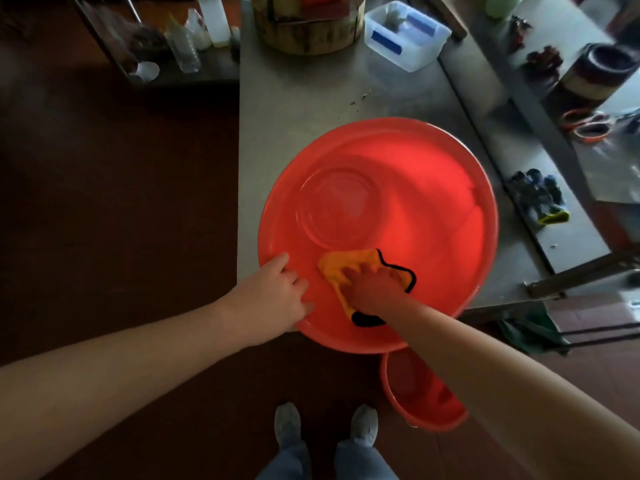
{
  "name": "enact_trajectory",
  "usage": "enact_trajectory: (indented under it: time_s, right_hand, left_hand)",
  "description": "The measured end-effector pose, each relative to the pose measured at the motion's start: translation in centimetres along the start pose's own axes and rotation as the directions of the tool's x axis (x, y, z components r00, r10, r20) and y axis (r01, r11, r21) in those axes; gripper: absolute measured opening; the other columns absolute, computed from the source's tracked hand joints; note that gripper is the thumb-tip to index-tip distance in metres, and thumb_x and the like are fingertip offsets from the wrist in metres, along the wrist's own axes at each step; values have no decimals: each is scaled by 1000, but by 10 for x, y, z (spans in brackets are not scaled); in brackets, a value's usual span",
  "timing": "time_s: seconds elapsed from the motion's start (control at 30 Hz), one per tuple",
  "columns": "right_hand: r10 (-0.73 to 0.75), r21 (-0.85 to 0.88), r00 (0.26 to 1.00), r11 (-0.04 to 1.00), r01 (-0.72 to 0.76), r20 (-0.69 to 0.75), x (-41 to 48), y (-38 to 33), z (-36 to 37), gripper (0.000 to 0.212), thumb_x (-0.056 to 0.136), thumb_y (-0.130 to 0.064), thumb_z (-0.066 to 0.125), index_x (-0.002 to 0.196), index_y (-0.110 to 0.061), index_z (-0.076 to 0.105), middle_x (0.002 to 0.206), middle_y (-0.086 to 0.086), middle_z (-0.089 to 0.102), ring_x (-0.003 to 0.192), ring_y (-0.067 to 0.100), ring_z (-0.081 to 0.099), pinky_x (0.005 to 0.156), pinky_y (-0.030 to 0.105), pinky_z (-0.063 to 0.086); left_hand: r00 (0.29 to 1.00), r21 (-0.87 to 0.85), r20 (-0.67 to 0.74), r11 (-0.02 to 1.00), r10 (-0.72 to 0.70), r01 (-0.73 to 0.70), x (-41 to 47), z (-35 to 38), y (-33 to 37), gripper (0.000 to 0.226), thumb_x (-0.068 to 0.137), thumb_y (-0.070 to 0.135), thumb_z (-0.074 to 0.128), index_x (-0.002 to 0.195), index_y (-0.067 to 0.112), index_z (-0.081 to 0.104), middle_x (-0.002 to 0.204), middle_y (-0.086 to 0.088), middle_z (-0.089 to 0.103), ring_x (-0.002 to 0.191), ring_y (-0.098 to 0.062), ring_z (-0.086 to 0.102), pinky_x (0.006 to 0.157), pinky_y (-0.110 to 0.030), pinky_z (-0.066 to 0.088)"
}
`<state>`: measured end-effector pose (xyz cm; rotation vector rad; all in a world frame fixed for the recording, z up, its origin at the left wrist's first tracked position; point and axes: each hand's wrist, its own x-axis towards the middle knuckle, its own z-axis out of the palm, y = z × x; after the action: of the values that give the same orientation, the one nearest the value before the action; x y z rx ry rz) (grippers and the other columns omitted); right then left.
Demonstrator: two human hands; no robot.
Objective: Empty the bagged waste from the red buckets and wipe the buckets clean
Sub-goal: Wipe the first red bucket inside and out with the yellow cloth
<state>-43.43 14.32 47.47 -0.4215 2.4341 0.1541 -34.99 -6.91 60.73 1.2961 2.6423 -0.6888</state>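
Note:
A large red bucket [433,174] stands on the corner of a steel table [298,109], seen from straight above, with nothing inside but the cloth. My right hand [372,289] is inside it and presses a yellow cloth with black trim [346,266] against the near inner wall. My left hand [277,292] grips the bucket's near-left rim, fingers curled over the edge. A second, smaller red bucket [415,393] stands on the floor below, partly hidden by my right forearm.
On the table's far side are a wooden chopping block [308,29] and a clear plastic box [407,34]. Work gloves [540,199], scissors [585,124] and a dark jar [599,71] lie on the right. A low shelf with bottles [183,39] stands far left. My feet [325,426] are on dark floor.

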Motion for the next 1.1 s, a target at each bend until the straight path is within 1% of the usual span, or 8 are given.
enact_trajectory:
  time_s: [0.2,0.33,0.47,0.63,0.8,0.9,1.0,1.1]
  right_hand:
    - [-110,-131,980,982,132,167,-84,2,-11,51,105,-45,23,155,-37,22,161,2,21,143,41,27,103,67,37]
    - [-151,-201,979,963,177,141,-115,9,-17,52,107,-46,26,157,-41,16,163,-3,16,145,38,23,106,63,38]
    - [-44,-124,986,990,64,160,-101,10,-23,53,105,-51,22,156,-41,17,161,1,21,144,40,29,106,60,40]
    - [66,-133,997,989,-60,45,-71,12,-22,52,103,-57,25,153,-45,24,157,4,31,138,44,37,109,57,34]
    - [101,-122,994,987,-105,-40,-31,21,-16,47,105,-48,32,151,-40,35,157,10,30,139,46,31,114,58,23]
    - [124,-32,992,992,-125,-14,-10,20,-15,47,106,-43,31,153,-38,32,160,12,25,144,45,25,117,57,18]
    - [140,80,990,987,-139,-4,5,17,-17,45,106,-38,36,151,-33,39,157,12,30,144,39,30,117,53,25]
    - [138,109,990,984,-140,30,5,11,-21,44,108,-28,33,151,-28,39,155,14,32,141,41,35,114,56,30]
  left_hand:
    - [993,69,113,998,-11,3,0,-14,-10,31,94,22,54,121,33,64,105,-6,64,98,-29,63,99,-53,31]
    - [996,91,85,995,25,-33,-1,-16,-18,31,92,25,60,120,36,65,103,-5,65,95,-28,64,98,-51,33]
    - [998,59,30,997,53,-55,-1,-15,-24,32,91,25,60,120,37,67,100,-3,66,92,-27,64,97,-48,33]
    - [997,49,36,996,75,-76,-10,-16,-27,28,93,26,61,119,37,67,99,-1,66,93,-25,64,98,-45,32]
    - [995,-4,62,997,82,-82,-16,-22,-27,24,95,23,56,113,35,67,97,-1,65,93,-24,62,100,-45,30]
    - [992,-8,93,997,81,-81,-21,-20,-27,24,96,25,56,116,36,65,100,0,64,97,-23,61,101,-44,31]
    - [990,-8,97,995,100,-99,-23,-16,-25,20,94,28,60,112,34,67,97,0,64,94,-23,61,99,-44,32]
    - [991,0,77,994,113,-114,-21,-14,-25,17,92,25,60,104,33,70,88,1,63,85,-22,61,97,-42,36]
